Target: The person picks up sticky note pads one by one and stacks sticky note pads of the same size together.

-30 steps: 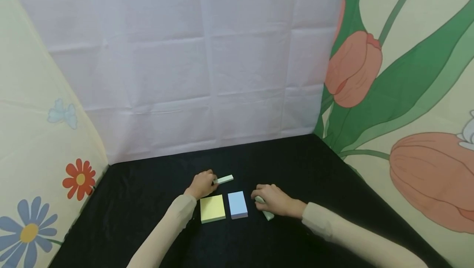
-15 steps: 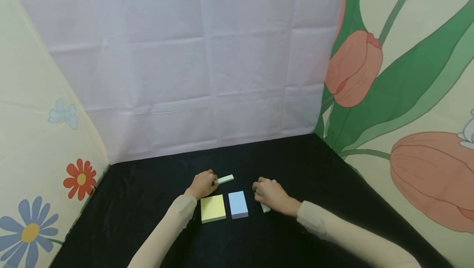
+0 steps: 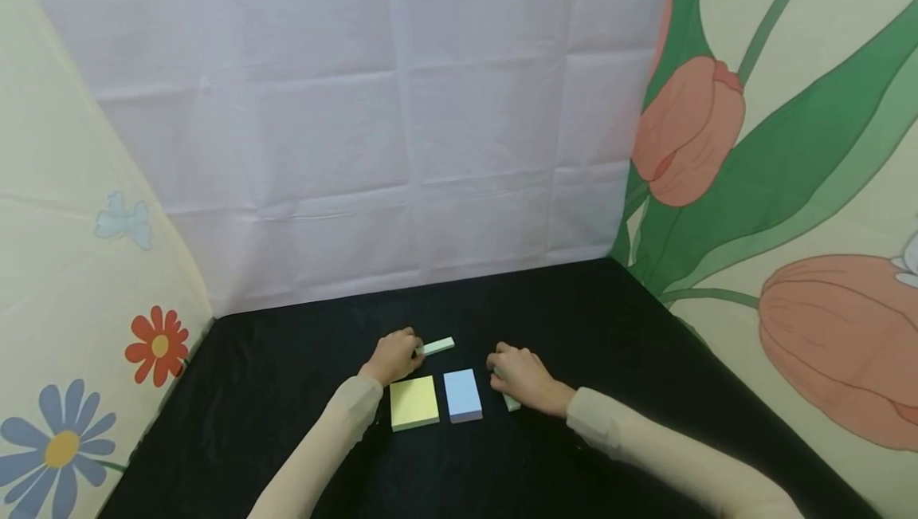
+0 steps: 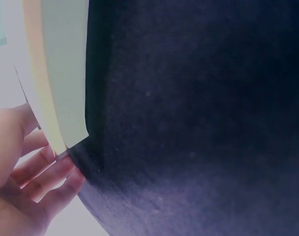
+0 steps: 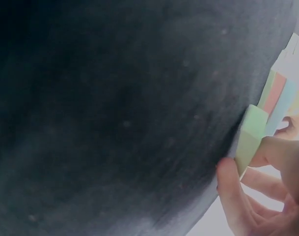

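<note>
In the head view my left hand (image 3: 394,355) holds the near end of a narrow pale green sticky note pad (image 3: 437,346). Nearer to me lies a square yellow sticky note pad (image 3: 414,403), and a blue sticky note pad (image 3: 463,395) is beside it on the right. My right hand (image 3: 528,377) pinches a second narrow green pad (image 3: 511,403), partly covered by the fingers; the right wrist view has this pad (image 5: 251,135) between thumb and finger. A stack with layered sides (image 4: 63,73) fills the left wrist view's upper left, before the left hand (image 4: 36,182).
Black cloth covers the table (image 3: 301,439). A white sheet (image 3: 323,120) hangs behind it. Flower-printed cloths stand at the left (image 3: 72,280) and right (image 3: 789,184) sides.
My right hand, with its narrow pad, has shifted slightly forward and left. The left hand and the two larger pads keep their places.
</note>
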`<state>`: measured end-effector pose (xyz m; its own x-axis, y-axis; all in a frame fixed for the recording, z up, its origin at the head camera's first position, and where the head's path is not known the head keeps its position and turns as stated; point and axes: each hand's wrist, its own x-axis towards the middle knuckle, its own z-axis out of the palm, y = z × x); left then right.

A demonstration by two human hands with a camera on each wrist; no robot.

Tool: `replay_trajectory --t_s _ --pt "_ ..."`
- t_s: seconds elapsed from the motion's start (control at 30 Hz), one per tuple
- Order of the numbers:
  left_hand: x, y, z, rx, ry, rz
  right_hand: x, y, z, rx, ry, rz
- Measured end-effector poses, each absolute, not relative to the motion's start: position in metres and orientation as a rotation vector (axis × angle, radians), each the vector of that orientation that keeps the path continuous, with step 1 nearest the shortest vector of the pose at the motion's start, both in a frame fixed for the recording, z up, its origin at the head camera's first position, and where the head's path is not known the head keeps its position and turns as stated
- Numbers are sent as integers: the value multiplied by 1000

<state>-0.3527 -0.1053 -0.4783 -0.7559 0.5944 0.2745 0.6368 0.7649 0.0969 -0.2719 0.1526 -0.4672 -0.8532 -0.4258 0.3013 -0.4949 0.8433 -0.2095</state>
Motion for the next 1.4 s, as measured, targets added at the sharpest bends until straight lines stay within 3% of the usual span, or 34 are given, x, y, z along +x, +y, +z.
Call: replay_trajectory --t_s 1.4 --pt "-355 -105 -482 -934 -2757 -270 -272 156 -469 677 -2893 239"
